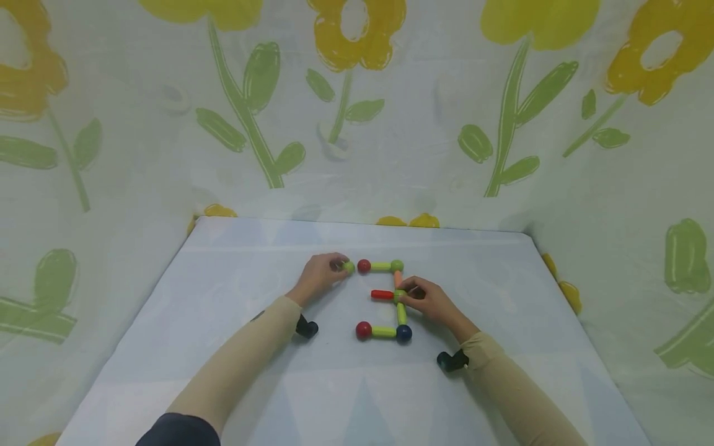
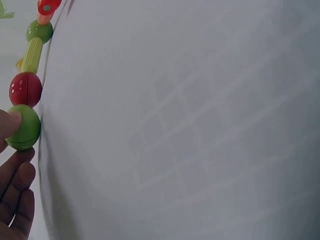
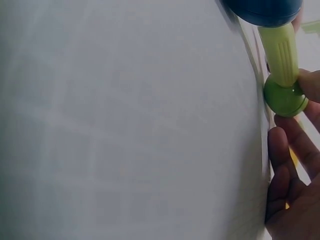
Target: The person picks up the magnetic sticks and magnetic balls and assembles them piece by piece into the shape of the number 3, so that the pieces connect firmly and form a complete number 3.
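Note:
My left hand (image 1: 323, 274) pinches a loose green ball (image 2: 24, 127) between thumb and fingers, just left of a red ball (image 1: 364, 266). Whether those two balls touch, I cannot tell. From that red ball a yellow-green rod (image 1: 381, 266) runs right to a green corner ball (image 1: 396, 266). An orange rod (image 1: 398, 279) leads down to the middle green ball (image 3: 285, 96), which my right hand (image 1: 431, 300) pinches. A red rod (image 1: 382, 295) points left from it. Below, another yellow-green rod (image 1: 402, 314) joins a dark blue ball (image 1: 404, 334).
A further yellow-green rod (image 1: 383, 332) links the blue ball to a lower red ball (image 1: 364, 330). Everything lies on a pale table (image 1: 234, 396). Behind and beside the table hangs a flower-printed cloth (image 1: 390, 161). Each wrist carries a small black camera (image 1: 307, 327).

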Tool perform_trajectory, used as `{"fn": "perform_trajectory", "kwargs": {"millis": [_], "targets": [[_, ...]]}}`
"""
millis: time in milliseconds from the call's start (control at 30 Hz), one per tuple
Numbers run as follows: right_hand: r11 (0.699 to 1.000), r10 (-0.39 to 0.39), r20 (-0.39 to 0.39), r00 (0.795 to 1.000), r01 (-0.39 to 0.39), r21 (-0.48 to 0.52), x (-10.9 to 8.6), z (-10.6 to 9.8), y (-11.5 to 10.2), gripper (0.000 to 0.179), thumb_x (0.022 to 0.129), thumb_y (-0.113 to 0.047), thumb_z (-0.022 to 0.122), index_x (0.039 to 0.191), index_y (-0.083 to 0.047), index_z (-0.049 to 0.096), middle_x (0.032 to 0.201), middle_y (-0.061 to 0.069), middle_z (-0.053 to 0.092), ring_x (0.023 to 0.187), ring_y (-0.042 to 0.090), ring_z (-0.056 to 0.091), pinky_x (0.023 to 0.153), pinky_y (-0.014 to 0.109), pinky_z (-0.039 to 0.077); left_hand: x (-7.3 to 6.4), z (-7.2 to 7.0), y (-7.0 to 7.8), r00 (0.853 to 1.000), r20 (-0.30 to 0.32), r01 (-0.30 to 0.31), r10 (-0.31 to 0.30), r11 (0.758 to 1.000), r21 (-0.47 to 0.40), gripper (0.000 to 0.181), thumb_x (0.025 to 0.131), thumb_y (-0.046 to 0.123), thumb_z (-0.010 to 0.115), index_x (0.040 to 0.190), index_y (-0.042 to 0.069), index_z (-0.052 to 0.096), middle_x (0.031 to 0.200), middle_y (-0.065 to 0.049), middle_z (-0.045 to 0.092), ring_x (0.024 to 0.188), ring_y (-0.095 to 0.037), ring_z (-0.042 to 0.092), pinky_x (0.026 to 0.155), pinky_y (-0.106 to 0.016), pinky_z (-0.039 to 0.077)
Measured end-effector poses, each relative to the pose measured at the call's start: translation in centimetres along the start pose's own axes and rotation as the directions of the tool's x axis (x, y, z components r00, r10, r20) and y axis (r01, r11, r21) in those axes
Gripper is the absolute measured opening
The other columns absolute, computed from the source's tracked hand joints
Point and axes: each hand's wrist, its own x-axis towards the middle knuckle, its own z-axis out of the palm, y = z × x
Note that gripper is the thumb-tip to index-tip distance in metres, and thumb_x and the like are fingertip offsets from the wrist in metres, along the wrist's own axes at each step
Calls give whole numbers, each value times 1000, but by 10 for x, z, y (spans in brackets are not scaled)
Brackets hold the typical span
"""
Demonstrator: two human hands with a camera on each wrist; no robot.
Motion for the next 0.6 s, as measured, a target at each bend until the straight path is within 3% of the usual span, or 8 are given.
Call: {"fn": "perform_trajectory", "kwargs": {"millis": [600], "targets": [[1000,-23,10,1000,23,3,0,-1,1,27,94,-24,75,119,-16,67,112,-2,67,100,17,61,88,36,50,-23,3,7,999,52,-9,12,999,-45,31,89,26,80,119,18,74,101,7,71,94,-14,62,88,-36,51]]}}
